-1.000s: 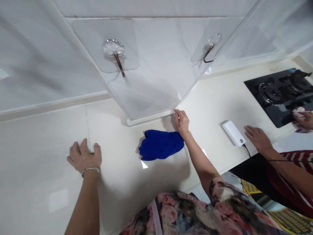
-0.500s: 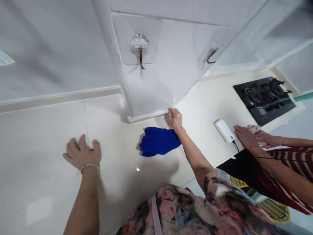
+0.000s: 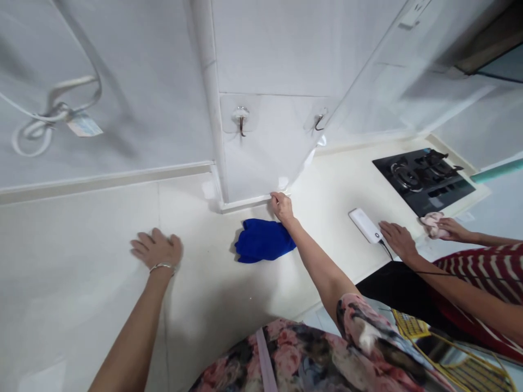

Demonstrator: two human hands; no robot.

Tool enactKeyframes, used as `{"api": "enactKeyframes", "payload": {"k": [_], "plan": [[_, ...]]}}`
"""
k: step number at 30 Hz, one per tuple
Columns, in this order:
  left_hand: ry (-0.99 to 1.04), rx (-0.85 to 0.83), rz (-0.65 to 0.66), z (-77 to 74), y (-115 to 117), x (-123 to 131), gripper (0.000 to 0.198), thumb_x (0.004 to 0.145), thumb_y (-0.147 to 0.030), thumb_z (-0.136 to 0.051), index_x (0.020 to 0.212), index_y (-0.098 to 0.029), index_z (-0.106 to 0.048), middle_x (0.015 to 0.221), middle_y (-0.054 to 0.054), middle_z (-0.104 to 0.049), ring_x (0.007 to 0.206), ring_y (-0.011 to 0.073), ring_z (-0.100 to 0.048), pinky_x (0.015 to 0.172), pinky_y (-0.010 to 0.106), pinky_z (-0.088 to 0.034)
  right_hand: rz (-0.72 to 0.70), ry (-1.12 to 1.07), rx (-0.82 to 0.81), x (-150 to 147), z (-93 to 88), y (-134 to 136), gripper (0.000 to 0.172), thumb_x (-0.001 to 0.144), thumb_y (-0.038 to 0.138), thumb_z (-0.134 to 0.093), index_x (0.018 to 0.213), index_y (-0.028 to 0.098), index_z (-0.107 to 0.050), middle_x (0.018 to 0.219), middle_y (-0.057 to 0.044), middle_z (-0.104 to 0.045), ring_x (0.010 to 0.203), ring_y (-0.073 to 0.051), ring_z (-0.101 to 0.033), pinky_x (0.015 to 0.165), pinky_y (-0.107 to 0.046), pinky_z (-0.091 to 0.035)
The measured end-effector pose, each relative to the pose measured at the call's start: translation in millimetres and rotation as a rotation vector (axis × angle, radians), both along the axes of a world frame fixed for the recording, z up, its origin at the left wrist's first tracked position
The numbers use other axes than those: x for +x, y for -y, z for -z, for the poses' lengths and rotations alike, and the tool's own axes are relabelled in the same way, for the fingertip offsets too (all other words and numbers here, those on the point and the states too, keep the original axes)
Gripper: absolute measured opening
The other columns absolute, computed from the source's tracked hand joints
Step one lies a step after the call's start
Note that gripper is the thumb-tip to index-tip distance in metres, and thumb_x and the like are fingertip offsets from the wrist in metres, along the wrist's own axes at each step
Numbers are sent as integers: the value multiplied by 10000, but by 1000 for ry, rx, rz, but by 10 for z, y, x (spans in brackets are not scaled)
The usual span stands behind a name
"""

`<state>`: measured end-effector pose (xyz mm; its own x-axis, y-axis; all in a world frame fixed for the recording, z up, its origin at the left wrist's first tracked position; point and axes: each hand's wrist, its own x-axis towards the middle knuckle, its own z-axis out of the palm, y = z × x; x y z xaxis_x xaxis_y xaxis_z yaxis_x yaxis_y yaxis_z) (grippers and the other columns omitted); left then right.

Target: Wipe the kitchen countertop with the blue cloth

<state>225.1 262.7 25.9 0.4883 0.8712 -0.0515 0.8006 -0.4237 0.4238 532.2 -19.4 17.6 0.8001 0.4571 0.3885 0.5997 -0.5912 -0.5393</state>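
Note:
My left hand (image 3: 157,249) lies flat on the white countertop (image 3: 81,283), fingers spread, a bracelet at the wrist. My right hand (image 3: 281,206) reaches to the base of the tiled wall corner (image 3: 253,169), its fingers curled and pinched against the bottom edge strip. What they pinch is too small to name. A blue cloth (image 3: 263,240) lies crumpled on the counter just under my right wrist.
Two wall hooks (image 3: 241,120) hang on the tile above. A white power bank (image 3: 365,225) with a cable lies to the right. Another person's hands rest near it, one holding a pinkish cloth (image 3: 433,224) beside a black gas stove (image 3: 423,173). A cord (image 3: 53,111) hangs upper left.
The camera has tilted up and back, showing more wall. My hands stay in place. The other person's hand with the pinkish cloth has moved off the stove to the counter edge.

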Motion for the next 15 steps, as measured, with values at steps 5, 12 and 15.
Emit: {"api": "enactKeyframes", "payload": {"k": [5, 12, 15], "plan": [[42, 5, 328, -47, 222, 695, 755, 979, -454, -388, 1600, -28, -428, 1748, 276, -265, 1650, 400, -172, 1326, 652, -53, -32, -1, 27, -3, 42, 31, 287, 979, 203, -476, 1025, 207, -760, 881, -68, -728, 818, -196, -676, 829, -305, -585], [-51, 32, 455, 107, 761, 1258, 941, 955, -589, -428, 1668, 9, -286, 1780, 242, -180, 1667, 398, -64, 1337, 620, 23, -62, -21, 11, 30, 172, 90, 315, 968, 166, -487, 1108, 191, -769, 888, -65, -692, 803, -186, -657, 786, -290, -564], [-55, 53, 463, 145, 765, 1232, 949, 957, -623, -429, 1671, -11, -298, 1788, 221, -175, 1670, 382, -62, 1343, 600, 26, -53, -40, 51, 3, 223, 117, 328, 991, 191, -482, 1148, 202, -769, 891, -58, -681, 788, -175, -640, 738, -275, -556]]}}
